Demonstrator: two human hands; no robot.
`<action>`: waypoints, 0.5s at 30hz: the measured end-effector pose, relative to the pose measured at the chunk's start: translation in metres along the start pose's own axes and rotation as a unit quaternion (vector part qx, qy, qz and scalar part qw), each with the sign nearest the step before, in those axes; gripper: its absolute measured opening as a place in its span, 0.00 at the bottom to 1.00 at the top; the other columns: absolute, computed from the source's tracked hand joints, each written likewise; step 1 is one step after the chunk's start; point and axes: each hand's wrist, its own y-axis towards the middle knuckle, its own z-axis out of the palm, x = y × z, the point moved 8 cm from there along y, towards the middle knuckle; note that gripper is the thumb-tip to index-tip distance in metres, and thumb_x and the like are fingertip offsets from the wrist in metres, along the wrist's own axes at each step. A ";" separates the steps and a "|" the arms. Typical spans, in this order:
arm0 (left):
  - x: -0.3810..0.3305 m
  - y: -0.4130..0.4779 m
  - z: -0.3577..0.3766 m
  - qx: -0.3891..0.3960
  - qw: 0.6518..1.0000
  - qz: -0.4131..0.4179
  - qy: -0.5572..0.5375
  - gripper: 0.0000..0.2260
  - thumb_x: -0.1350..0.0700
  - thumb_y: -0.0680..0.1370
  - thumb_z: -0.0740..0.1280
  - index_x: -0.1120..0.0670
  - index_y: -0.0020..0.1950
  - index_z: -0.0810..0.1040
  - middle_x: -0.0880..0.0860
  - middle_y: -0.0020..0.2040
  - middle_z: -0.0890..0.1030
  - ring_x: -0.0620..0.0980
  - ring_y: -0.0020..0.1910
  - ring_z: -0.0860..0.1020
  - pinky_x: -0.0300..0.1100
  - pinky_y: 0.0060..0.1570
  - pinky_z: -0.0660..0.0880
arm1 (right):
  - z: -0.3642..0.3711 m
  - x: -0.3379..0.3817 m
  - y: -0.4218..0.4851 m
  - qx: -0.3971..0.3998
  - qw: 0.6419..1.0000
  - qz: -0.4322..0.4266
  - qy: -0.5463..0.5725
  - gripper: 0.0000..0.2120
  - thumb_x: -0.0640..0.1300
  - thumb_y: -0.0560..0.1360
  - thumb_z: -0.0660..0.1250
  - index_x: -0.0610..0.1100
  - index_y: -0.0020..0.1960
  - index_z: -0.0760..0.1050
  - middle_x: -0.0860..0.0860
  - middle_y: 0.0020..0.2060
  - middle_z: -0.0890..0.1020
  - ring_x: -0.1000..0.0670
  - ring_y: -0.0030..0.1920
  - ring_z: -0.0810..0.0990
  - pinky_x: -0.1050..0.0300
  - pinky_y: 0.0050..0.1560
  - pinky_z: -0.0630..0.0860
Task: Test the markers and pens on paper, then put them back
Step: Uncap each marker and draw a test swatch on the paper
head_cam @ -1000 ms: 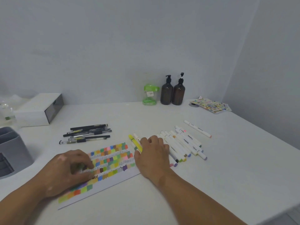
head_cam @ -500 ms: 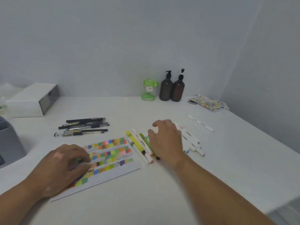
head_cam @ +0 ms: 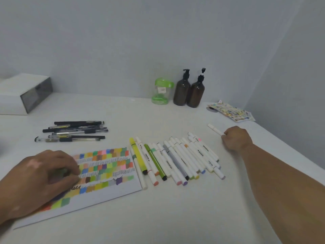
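Note:
A white sheet of paper [head_cam: 109,187] covered with rows of colour swatches lies at the front left of the white table. My left hand [head_cam: 40,180] rests on its left part with bent fingers, holding nothing that I can see. A row of several markers [head_cam: 175,159], mostly white-bodied with two green ones, lies just right of the paper. A bundle of black pens [head_cam: 75,131] lies behind the paper. Far to the right, my right hand [head_cam: 235,138] grips the near end of a lone white marker [head_cam: 214,129] lying apart from the row.
At the back wall stand a green-lidded clear jar [head_cam: 161,91] and two brown pump bottles [head_cam: 182,88]. A colourful sticker sheet [head_cam: 232,112] lies at the back right corner. A white box [head_cam: 26,95] sits at the back left. The table edge runs close on the right.
My right hand left the row of markers and reached right and back to the lone white marker, closing on its end. My left hand stayed on the paper.

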 end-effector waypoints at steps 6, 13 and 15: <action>-0.041 0.000 -0.023 -0.027 0.999 0.009 -0.023 0.10 0.32 0.73 0.64 0.35 0.46 0.79 0.32 0.51 0.78 0.35 0.49 0.77 0.40 0.42 0.77 | -0.012 0.024 -0.026 0.012 0.999 -0.025 0.040 0.11 0.49 0.77 0.68 0.46 0.52 0.86 0.48 0.53 0.85 0.43 0.53 0.81 0.55 0.51 0.76; -0.071 -0.009 -0.044 -0.037 0.998 0.012 -0.051 0.05 0.42 0.74 0.71 0.39 0.40 0.79 0.38 0.44 0.79 0.44 0.44 0.77 0.41 0.46 0.73 | -0.010 0.051 -0.064 0.086 0.987 -0.037 0.130 0.10 0.44 0.77 0.69 0.43 0.54 0.86 0.47 0.54 0.85 0.45 0.52 0.82 0.54 0.51 0.80; -0.074 -0.009 -0.044 -0.036 0.998 0.001 -0.055 0.05 0.48 0.75 0.75 0.41 0.42 0.81 0.41 0.44 0.80 0.47 0.45 0.77 0.43 0.48 0.73 | -0.007 0.054 -0.071 0.099 0.982 -0.026 0.160 0.11 0.41 0.78 0.67 0.41 0.57 0.84 0.42 0.54 0.86 0.43 0.47 0.82 0.51 0.50 0.81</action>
